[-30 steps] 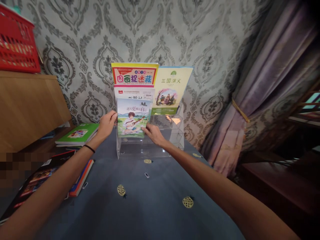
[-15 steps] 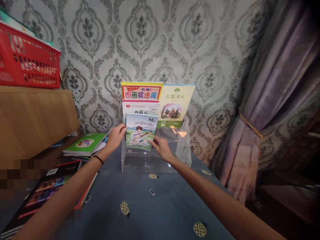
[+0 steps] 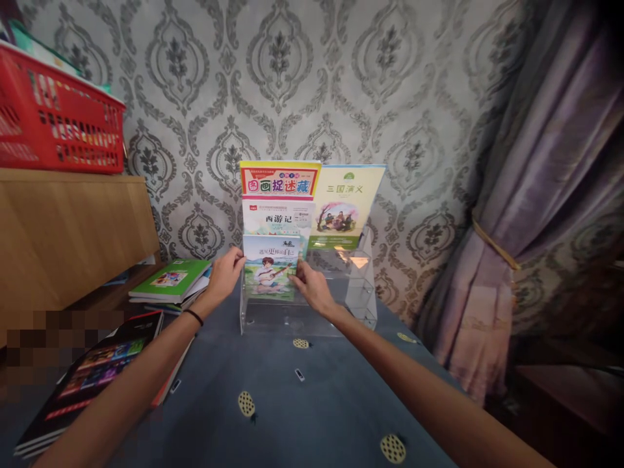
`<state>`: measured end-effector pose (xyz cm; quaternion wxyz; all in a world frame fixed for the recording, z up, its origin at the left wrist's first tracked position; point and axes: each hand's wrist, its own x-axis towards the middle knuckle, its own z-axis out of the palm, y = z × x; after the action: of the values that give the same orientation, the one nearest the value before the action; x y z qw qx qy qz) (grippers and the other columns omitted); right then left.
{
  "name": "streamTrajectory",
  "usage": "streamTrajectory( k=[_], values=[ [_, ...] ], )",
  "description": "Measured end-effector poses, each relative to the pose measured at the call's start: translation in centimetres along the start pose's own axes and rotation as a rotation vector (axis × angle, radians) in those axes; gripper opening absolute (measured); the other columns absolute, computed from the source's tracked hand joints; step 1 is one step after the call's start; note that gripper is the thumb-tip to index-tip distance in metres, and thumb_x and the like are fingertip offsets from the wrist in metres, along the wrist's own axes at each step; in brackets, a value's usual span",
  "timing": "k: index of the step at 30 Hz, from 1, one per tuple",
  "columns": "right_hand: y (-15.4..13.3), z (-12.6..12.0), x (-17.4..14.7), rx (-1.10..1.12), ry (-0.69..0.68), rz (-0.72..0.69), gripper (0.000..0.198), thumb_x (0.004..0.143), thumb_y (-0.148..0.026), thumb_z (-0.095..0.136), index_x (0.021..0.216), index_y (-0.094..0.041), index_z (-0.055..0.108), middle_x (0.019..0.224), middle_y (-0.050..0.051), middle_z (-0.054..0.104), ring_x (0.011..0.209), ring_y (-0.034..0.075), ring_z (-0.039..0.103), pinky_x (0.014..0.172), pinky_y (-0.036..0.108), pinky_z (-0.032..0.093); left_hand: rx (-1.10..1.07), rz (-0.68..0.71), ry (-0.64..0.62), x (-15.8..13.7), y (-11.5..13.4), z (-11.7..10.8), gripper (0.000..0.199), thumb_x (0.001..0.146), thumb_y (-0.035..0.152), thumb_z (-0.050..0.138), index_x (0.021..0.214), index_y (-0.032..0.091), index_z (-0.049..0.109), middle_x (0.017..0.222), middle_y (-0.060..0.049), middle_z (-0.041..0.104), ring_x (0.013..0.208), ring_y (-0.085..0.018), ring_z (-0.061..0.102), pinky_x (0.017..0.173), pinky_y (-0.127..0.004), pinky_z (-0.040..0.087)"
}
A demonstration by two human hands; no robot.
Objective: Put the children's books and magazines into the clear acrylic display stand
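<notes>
A small book (image 3: 270, 276) with a guitar player on its cover stands upright at the left of a clear tiered rack (image 3: 336, 312). My left hand (image 3: 227, 270) pinches its left edge, and my right hand (image 3: 312, 286) grips its right edge. Its lower part sits behind a clear front panel of the rack. Directly behind it rises a white book (image 3: 279, 218), partly covered. Farther back are a red and yellow book (image 3: 280, 183) and, on the right, a pale green book (image 3: 345, 201).
Left of the rack lie a green book (image 3: 170, 278) on a small stack and a pile of black-covered books (image 3: 97, 370). A red basket (image 3: 78, 123) stands on a wooden cabinet (image 3: 73, 234). A tied curtain (image 3: 487, 279) hangs at the right. Dark blue cloth (image 3: 336, 403) covers the table.
Both hands have lowered the guitar-cover book into the rack's front left tier. More of the white book's cover shows above it now.
</notes>
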<state>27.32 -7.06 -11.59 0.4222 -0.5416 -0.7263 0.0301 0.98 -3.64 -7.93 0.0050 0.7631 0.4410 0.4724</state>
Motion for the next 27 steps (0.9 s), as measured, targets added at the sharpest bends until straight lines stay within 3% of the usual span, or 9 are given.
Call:
streamTrajectory(
  k=[15, 27],
  values=[
    [0.30, 0.60, -0.01, -0.048, -0.003, 0.005, 0.012, 0.089, -0.028, 0.057, 0.098, -0.024, 0.049, 0.076, 0.002, 0.068, 0.075, 0.024, 0.067, 0.069, 0.032, 0.043, 0.012, -0.009, -0.024, -0.20, -0.22, 0.51, 0.005, 0.093, 0.026, 0.053, 0.090, 0.023, 0.054, 0.078, -0.001, 0.065, 0.066, -0.019, 0.061, 0.070, -0.030, 0.043],
    [0.17, 0.42, -0.07, -0.023, -0.016, -0.004, 0.012, 0.087, -0.031, 0.055, 0.092, -0.026, 0.045, 0.075, 0.001, 0.065, 0.073, 0.023, 0.064, 0.069, 0.032, 0.043, 0.110, 0.018, -0.083, -0.03, 0.16, 0.21, 0.008, 0.094, 0.021, 0.051, 0.087, 0.024, 0.052, 0.079, -0.002, 0.065, 0.078, -0.021, 0.063, 0.072, -0.029, 0.042]
  ],
)
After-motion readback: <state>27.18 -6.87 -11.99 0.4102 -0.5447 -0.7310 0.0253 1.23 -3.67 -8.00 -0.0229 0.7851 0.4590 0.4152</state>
